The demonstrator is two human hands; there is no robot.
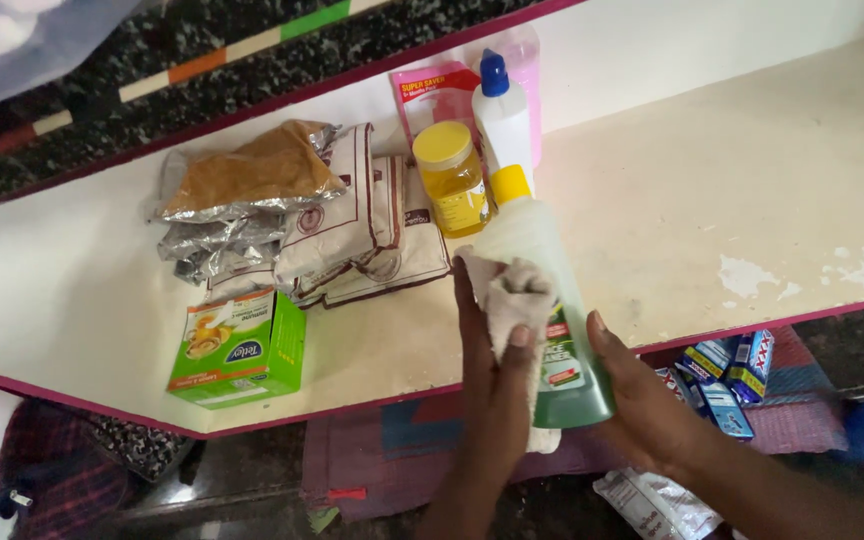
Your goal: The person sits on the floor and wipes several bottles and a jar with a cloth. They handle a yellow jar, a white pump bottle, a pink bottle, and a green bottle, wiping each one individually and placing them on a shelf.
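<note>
At lower centre, the right hand (642, 400) clasped a smooth green plastic bottle (552, 320) while the left hand (492, 350) pressed a nubby cloth (512, 295) against it.

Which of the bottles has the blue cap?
The white bottle standing at the back of the shelf, beside the yellow-lidded jar. The green bottle held in the right hand has a yellow cap, and the left hand presses a cloth on it.

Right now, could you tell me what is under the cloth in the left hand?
The cloth lies against a green bottle with a yellow cap, held by the right hand. The left hand presses it there; the covered part of the bottle is hidden.
</note>
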